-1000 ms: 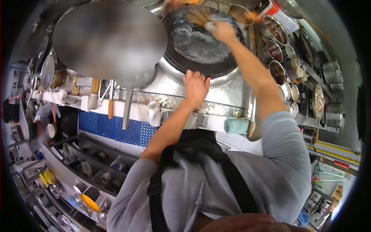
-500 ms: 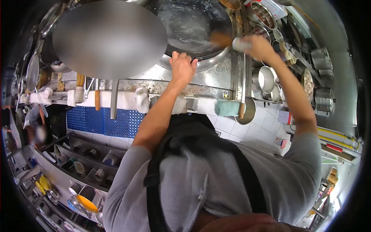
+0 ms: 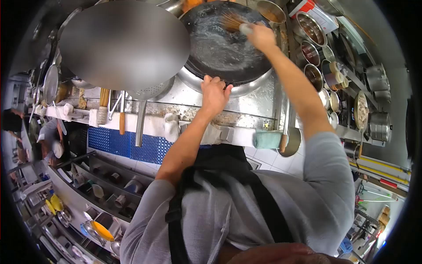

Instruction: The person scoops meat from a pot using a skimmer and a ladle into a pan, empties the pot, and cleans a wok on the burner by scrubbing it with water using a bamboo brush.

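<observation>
A large black wok with a wet, whitish film inside rests in a metal ring on the stove. My left hand has its fingers curled over the wok's near edge. Inside the far right part of the wok, my right hand grips a bamboo wok brush by its pale, bound end. The brush's splayed bristles point left over the wet surface and are a little blurred.
A perforated strainer and a second bamboo brush lie left along the stove. At the front edge are a folded green cloth and a ladle. Metal pots line the right. A blurred oval covers the upper left.
My right hand has swept the brush from the wok's right edge leftward and farther in. My left hand stays on the near edge. The whole view has shifted slightly.
</observation>
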`<action>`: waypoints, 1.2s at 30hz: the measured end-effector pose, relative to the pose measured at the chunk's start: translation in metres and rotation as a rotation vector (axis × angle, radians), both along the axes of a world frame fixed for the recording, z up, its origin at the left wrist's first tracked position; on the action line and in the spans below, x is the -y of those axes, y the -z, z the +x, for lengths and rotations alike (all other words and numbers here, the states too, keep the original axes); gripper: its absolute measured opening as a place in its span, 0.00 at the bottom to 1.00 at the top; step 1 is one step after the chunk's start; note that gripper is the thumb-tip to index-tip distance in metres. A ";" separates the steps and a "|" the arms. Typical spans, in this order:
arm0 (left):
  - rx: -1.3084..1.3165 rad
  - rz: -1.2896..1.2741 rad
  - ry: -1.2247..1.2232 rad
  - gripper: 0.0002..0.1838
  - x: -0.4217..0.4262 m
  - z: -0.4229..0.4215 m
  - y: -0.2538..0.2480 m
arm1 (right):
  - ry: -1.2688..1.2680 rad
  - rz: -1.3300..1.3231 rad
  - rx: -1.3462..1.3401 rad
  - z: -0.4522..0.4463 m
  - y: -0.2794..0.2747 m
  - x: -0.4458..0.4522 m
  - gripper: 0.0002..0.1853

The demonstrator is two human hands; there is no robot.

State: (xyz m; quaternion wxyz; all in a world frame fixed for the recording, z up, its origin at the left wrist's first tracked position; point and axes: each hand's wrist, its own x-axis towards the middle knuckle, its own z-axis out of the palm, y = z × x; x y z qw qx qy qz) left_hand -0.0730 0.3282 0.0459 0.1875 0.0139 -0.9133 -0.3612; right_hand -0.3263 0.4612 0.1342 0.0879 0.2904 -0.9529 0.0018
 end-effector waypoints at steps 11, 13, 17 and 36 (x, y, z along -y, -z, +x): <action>-0.009 -0.007 -0.022 0.14 -0.001 0.000 0.005 | 0.107 -0.463 0.257 0.026 0.042 0.074 0.20; -0.010 -0.021 0.000 0.09 0.002 0.006 0.002 | 0.145 -0.542 0.341 0.037 0.043 0.079 0.22; -0.172 0.057 -0.025 0.12 0.021 0.045 -0.031 | -0.254 -0.516 0.483 0.098 0.016 0.030 0.22; -0.301 0.274 -0.322 0.07 0.067 0.116 -0.061 | -0.386 -0.293 0.630 0.106 -0.048 -0.102 0.23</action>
